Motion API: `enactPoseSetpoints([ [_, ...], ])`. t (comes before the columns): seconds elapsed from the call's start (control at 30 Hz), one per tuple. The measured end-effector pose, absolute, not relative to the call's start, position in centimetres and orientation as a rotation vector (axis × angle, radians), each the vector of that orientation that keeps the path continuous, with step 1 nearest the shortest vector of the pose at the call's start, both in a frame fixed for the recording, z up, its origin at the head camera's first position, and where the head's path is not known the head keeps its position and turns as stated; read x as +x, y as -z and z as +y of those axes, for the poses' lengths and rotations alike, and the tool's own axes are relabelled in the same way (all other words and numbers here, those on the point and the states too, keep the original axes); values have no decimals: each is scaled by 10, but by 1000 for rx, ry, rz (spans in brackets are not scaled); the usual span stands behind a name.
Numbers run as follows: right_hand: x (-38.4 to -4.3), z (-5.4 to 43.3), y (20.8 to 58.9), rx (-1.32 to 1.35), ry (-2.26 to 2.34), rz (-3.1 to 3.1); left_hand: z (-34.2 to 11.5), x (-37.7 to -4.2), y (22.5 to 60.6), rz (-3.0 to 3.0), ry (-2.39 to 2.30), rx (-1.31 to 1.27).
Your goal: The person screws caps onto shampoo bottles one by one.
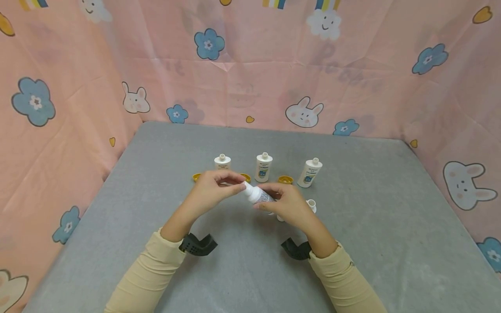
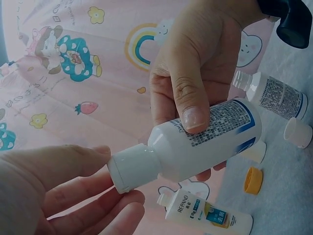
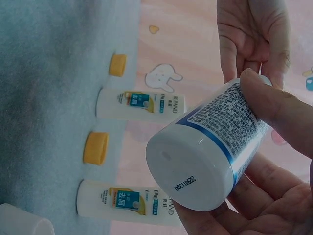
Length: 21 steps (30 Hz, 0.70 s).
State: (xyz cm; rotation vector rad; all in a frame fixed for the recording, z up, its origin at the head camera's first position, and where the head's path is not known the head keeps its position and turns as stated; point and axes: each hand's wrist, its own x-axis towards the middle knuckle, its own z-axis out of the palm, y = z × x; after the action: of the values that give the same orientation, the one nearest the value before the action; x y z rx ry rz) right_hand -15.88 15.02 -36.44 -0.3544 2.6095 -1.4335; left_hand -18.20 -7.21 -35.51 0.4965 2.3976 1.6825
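My right hand (image 1: 289,204) grips the body of a white bottle (image 2: 171,156) with a blue band and small print on its label. The bottle is tilted, its base facing the camera in the right wrist view. My left hand (image 1: 207,191) pinches the white cap (image 2: 134,167) on the bottle's neck between thumb and fingers. In the left wrist view the cap sits on the bottle. Beyond my right hand stands a similar bottle without a cap (image 2: 279,95), mostly hidden in the head view. A loose white cap (image 2: 298,132) lies beside it.
Behind the hands stand three uncapped shampoo bottles, at left (image 1: 222,161), middle (image 1: 264,167) and right (image 1: 310,172). Yellow caps (image 1: 285,179) lie among them on the grey table (image 1: 364,217). A pink patterned cloth (image 1: 250,82) hangs around the back and sides.
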Motion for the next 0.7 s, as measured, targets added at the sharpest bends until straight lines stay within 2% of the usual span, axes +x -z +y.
enactPoseSetpoints([
  [0.33,-159,151,365,-334,1432,2599,-72,-181,353,2345,-1710,548],
  [0.7,-159,151,365,-329,1451,2575,-73,-182,356,2350,-1699,496],
])
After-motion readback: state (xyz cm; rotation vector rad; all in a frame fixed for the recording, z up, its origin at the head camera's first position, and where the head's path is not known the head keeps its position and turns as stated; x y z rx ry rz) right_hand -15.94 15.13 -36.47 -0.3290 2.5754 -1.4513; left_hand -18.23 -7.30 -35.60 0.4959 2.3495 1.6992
